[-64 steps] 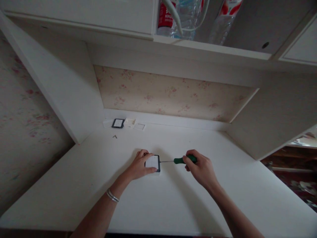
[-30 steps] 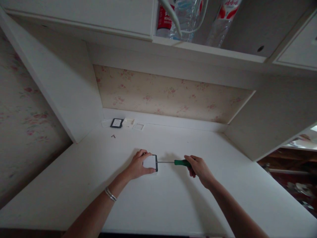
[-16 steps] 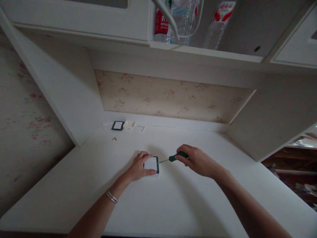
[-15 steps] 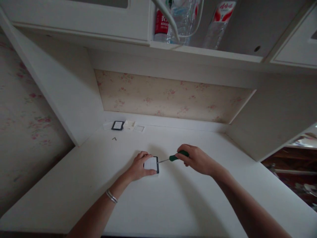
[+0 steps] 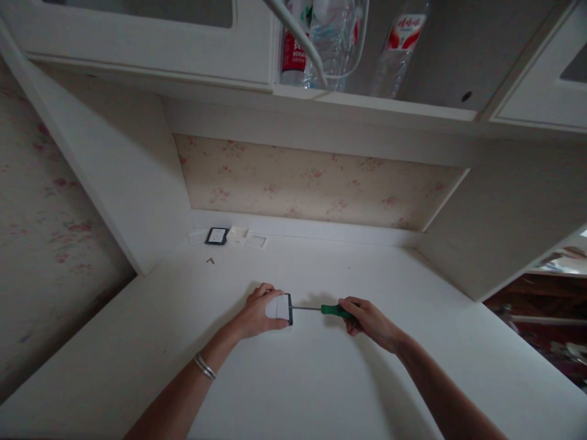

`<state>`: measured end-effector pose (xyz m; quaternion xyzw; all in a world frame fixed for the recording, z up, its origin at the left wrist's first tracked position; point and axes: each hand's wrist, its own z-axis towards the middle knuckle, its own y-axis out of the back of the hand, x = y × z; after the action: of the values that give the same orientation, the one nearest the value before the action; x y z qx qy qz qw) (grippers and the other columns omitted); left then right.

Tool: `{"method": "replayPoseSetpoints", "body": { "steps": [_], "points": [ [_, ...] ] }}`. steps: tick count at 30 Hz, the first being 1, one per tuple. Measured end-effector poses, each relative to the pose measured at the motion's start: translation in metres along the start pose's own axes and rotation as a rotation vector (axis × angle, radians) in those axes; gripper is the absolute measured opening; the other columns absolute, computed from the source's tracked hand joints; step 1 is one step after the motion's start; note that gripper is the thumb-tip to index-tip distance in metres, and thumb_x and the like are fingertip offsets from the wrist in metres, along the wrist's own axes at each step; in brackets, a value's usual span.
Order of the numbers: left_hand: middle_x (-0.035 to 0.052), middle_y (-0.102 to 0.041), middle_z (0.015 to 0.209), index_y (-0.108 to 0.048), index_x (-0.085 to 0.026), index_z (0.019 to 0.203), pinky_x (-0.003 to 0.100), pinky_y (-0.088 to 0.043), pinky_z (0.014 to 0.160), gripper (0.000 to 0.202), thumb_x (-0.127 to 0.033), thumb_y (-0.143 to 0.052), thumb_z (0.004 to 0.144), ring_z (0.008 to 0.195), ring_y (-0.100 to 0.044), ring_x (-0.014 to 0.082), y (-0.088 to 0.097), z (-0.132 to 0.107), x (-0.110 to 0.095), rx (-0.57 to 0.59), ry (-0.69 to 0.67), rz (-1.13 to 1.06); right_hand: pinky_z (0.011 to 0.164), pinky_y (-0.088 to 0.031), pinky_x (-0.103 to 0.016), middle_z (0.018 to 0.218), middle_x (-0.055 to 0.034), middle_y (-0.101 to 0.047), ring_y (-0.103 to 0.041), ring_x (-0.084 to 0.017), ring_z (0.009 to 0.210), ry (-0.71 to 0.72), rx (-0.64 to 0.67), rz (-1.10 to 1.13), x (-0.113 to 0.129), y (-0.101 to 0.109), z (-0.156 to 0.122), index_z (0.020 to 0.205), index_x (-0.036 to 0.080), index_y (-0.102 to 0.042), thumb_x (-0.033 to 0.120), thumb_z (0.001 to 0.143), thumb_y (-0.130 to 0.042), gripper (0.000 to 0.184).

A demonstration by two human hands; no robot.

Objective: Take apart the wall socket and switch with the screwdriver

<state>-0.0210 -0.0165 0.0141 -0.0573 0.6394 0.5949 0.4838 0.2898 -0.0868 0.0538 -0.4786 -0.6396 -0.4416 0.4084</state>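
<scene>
Right grip [image 5: 369, 324] has dropped nearer the wearer since half a second ago; screwdriver [image 5: 332, 310] was slanted, now lies nearly level, with more shaft showing between handle and panel. White panel [image 5: 280, 308] with dark frame sits mid-surface [image 5: 293, 379], inside the left grip [image 5: 257, 311]: thumb on near edge, fingers on far edge, pinching it, right edge sticking out. Screwdriver tip meets that right edge; too small to tell if it's seated. Right grip is closed around the back of the green handle, well apart from panel. Behind, toward the back left: small dark V-shaped bit [image 5: 210, 261], then dark-framed plate [image 5: 217, 236], white box piece [image 5: 238, 233], thin white frame [image 5: 257, 245] in a row. Bottles [image 5: 329, 46] on shelf above.
</scene>
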Motion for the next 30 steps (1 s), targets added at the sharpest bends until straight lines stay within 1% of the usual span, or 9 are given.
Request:
{"method": "replayPoseSetpoints", "body": {
  "steps": [5, 11, 15, 18, 20, 22, 25, 27, 30],
  "points": [
    [0.0064, -0.046, 0.120, -0.056, -0.029, 0.123, 0.040, -0.036, 0.102, 0.069, -0.051, -0.077, 0.062, 0.114, -0.045, 0.0259, -0.004, 0.000, 0.005, -0.029, -0.004, -0.008, 0.053, -0.043, -0.025, 0.061, -0.0006, -0.057, -0.053, -0.012, 0.053, 0.002, -0.029, 0.052, -0.009, -0.007, 0.006, 0.078, 0.015, -0.055, 0.061, 0.082, -0.053, 0.047],
    [0.0066, -0.046, 0.122, -0.058, -0.027, 0.121, 0.039, -0.036, 0.103, 0.067, -0.048, -0.079, 0.061, 0.116, -0.044, 0.0260, -0.010, -0.004, 0.006, -0.154, -0.031, -0.012, 0.055, -0.046, -0.026, 0.066, -0.0005, -0.058, -0.055, -0.012, 0.056, 0.011, -0.110, 0.073, -0.001, -0.014, 0.004, 0.078, 0.016, -0.057, 0.062, 0.079, -0.056, 0.045],
    [0.0068, -0.049, 0.120, -0.058, -0.026, 0.121, 0.039, -0.036, 0.104, 0.063, -0.050, -0.075, 0.066, 0.117, -0.043, 0.0255, -0.006, -0.001, 0.000, -0.251, -0.031, -0.028, 0.056, -0.046, -0.026, 0.066, -0.0007, -0.058, -0.057, -0.014, 0.059, 0.062, -0.146, 0.101, 0.002, -0.016, -0.001, 0.081, 0.016, -0.058, 0.060, 0.080, -0.056, 0.044],
    [0.0066, -0.049, 0.122, -0.054, -0.024, 0.126, 0.037, -0.036, 0.105, 0.060, -0.048, -0.070, 0.073, 0.118, -0.044, 0.0233, 0.003, 0.002, 0.004, -0.327, 0.012, -0.049, 0.055, -0.045, -0.026, 0.065, -0.0007, -0.058, -0.056, -0.014, 0.058, 0.070, -0.175, 0.137, 0.002, -0.018, -0.005, 0.084, 0.016, -0.058, 0.059, 0.081, -0.056, 0.043],
    [0.0066, -0.049, 0.123, -0.054, -0.023, 0.126, 0.037, -0.035, 0.106, 0.059, -0.047, -0.068, 0.075, 0.118, -0.044, 0.0235, 0.012, 0.003, 0.014, -0.394, 0.071, -0.002, 0.055, -0.044, -0.026, 0.066, -0.0007, -0.057, -0.056, -0.014, 0.058, 0.066, -0.181, 0.158, 0.003, -0.020, -0.008, 0.084, 0.016, -0.058, 0.058, 0.081, -0.056, 0.042],
    [0.0065, -0.051, 0.120, -0.056, -0.022, 0.123, 0.038, -0.035, 0.105, 0.057, -0.049, -0.067, 0.074, 0.116, -0.045, 0.0242, 0.022, 0.002, 0.030, -0.450, 0.130, 0.089, 0.055, -0.044, -0.026, 0.067, -0.0006, -0.057, -0.056, -0.014, 0.059, 0.069, -0.179, 0.168, 0.003, -0.024, -0.012, 0.085, 0.017, -0.058, 0.057, 0.082, -0.056, 0.041],
    [0.0065, -0.055, 0.112, -0.059, -0.021, 0.118, 0.038, -0.039, 0.100, 0.055, -0.051, -0.067, 0.073, 0.109, -0.049, 0.0249, 0.039, 0.002, 0.058, -0.482, 0.173, 0.251, 0.055, -0.044, -0.026, 0.066, -0.0003, -0.056, -0.055, -0.014, 0.058, 0.064, -0.171, 0.176, 0.001, -0.029, -0.017, 0.085, 0.017, -0.059, 0.057, 0.082, -0.056, 0.040],
    [0.0071, -0.056, 0.109, -0.060, -0.020, 0.117, 0.037, -0.038, 0.099, 0.054, -0.051, -0.067, 0.073, 0.106, -0.050, 0.0251, 0.050, 0.004, 0.074, -0.482, 0.185, 0.351, 0.054, -0.043, -0.026, 0.065, -0.0001, -0.056, -0.055, -0.013, 0.058, 0.058, -0.160, 0.184, -0.003, -0.032, -0.019, 0.085, 0.017, -0.059, 0.057, 0.083, -0.055, 0.040],
    [0.0079, -0.057, 0.109, -0.060, -0.019, 0.118, 0.036, -0.037, 0.099, 0.056, -0.051, -0.066, 0.073, 0.106, -0.050, 0.0255, 0.064, 0.012, 0.090, -0.411, 0.193, 0.453, 0.053, -0.043, -0.026, 0.067, 0.0000, -0.055, -0.055, -0.014, 0.058, 0.059, -0.165, 0.211, -0.010, -0.035, -0.020, 0.086, 0.018, -0.060, 0.057, 0.081, -0.057, 0.040]
  ]
}}
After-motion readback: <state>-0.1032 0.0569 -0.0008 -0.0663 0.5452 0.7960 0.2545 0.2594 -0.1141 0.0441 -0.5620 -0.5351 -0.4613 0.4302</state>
